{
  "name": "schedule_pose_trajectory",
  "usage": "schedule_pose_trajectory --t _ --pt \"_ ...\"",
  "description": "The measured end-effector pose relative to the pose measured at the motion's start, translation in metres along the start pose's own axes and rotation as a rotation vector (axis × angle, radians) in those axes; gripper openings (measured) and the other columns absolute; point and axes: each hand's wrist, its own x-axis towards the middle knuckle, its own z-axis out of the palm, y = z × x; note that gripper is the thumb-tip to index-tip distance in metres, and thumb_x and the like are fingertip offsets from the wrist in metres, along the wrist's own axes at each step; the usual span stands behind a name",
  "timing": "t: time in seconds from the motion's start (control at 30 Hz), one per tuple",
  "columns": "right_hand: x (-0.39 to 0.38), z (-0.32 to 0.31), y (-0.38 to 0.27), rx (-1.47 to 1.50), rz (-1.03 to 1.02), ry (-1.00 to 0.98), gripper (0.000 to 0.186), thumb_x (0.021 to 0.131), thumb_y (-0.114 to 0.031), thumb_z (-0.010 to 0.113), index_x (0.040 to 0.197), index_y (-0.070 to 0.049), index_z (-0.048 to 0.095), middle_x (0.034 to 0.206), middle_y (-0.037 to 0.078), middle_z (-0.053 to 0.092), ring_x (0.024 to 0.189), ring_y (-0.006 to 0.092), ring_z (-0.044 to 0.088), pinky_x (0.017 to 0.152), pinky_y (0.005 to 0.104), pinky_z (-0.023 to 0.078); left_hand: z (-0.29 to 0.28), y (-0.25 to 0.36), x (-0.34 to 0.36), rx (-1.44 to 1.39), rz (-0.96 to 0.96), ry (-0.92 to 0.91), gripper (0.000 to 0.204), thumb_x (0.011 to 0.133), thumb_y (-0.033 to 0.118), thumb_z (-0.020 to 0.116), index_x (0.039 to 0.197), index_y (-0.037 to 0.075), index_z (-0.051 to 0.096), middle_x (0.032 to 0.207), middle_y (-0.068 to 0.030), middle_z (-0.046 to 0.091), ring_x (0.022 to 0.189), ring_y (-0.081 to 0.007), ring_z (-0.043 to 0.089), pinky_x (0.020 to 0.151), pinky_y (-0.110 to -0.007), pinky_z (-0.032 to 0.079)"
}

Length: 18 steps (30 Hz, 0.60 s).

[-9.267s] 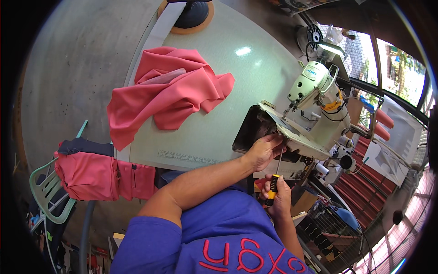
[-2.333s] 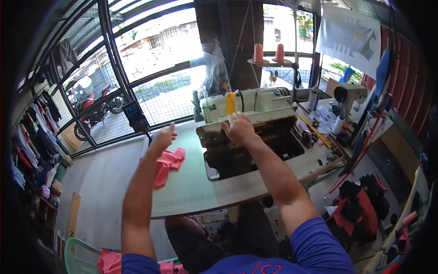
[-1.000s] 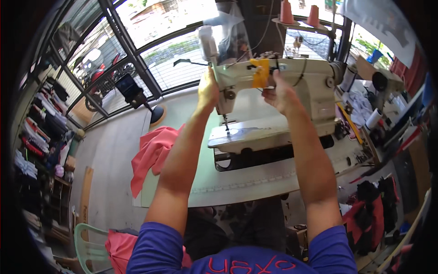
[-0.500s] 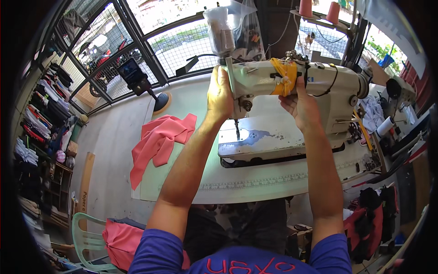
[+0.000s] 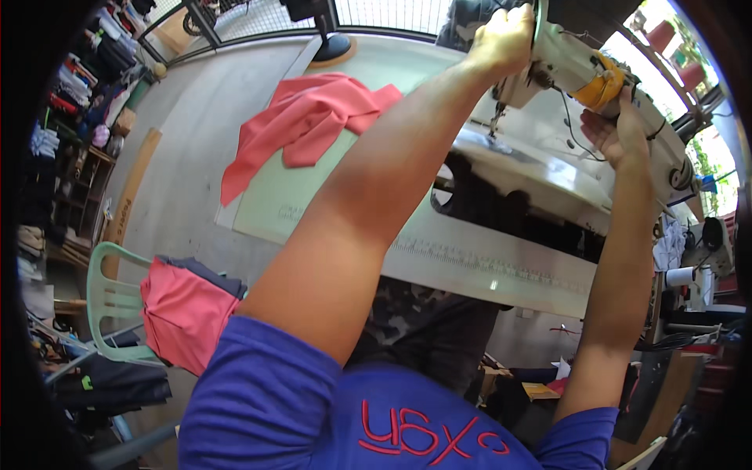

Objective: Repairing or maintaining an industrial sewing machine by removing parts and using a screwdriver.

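A white sewing machine (image 5: 565,64) is tilted back, its bed (image 5: 548,168) raised off the table. My left hand (image 5: 505,43) is closed around the left end of its head, above the needle area. Under the machine's arm is my right hand (image 5: 619,133), its thumb against the arm beside a yellow cloth (image 5: 601,86) tied round it; the other fingers reach below. Beneath the lifted bed shows a dark cutout (image 5: 489,200) in the pale green tabletop (image 5: 258,192). A thin dark cable (image 5: 572,125) hangs below the arm.
Pink fabric (image 5: 313,117) lies crumpled on the table's left part. Ruler markings (image 5: 486,262) run along the front edge. At the lower left, a green plastic chair (image 5: 102,301) holds more pink cloth (image 5: 184,313). A white thread cone (image 5: 680,276) is at the right.
Both hands have tipped the machine up and back from its level position, uncovering the dark cutout below. The view has also turned, so the machine appears farther up and right.
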Motion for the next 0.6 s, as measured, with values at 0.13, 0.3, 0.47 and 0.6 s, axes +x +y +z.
schedule_pose_trajectory --t 0.13,0.3,0.47,0.6 --pt "0.005 0.001 -0.014 -0.064 0.055 0.034 0.082 0.087 -0.07 0.051 0.126 0.002 0.044 0.11 0.022 0.059 0.1 0.0321 0.061 0.087 0.0462 0.053 -0.002 0.013 0.014 -0.042 -0.111 -0.142 0.03 0.099 0.02 0.032 0.114 0.003 0.052 0.105 -0.0314 0.06 0.101 -0.0472 0.057 0.088 -0.052 0.044" --pt "0.007 0.0 -0.007 -0.049 0.052 0.077 0.081 0.084 -0.071 0.054 0.126 -0.001 0.046 0.109 0.022 0.059 0.099 0.0312 0.061 0.086 0.0454 0.053 0.001 -0.005 0.008 0.112 0.06 -0.003 0.021 0.093 0.011 0.04 0.105 -0.001 0.053 0.094 -0.0283 0.062 0.087 -0.0452 0.062 0.076 -0.051 0.049" --pt "-0.015 -0.013 0.014 0.024 -0.026 -0.031 0.078 0.083 -0.068 0.058 0.12 0.0 0.05 0.104 0.02 0.061 0.096 0.0308 0.062 0.084 0.0451 0.054 -0.02 0.02 -0.03 0.288 0.175 -0.04 0.049 0.08 0.002 0.053 0.127 -0.006 0.042 0.115 -0.0227 0.051 0.102 -0.0412 0.053 0.086 -0.047 0.049" --pt "-0.039 -0.022 0.027 0.096 -0.116 -0.015 0.073 0.087 -0.066 0.055 0.112 0.003 0.055 0.1 0.018 0.062 0.092 0.0282 0.063 0.084 0.0422 0.054 -0.029 0.049 -0.044 0.133 0.116 0.003 0.037 0.097 0.018 0.043 0.126 -0.005 0.043 0.116 -0.0246 0.051 0.102 -0.0437 0.054 0.088 -0.048 0.046"
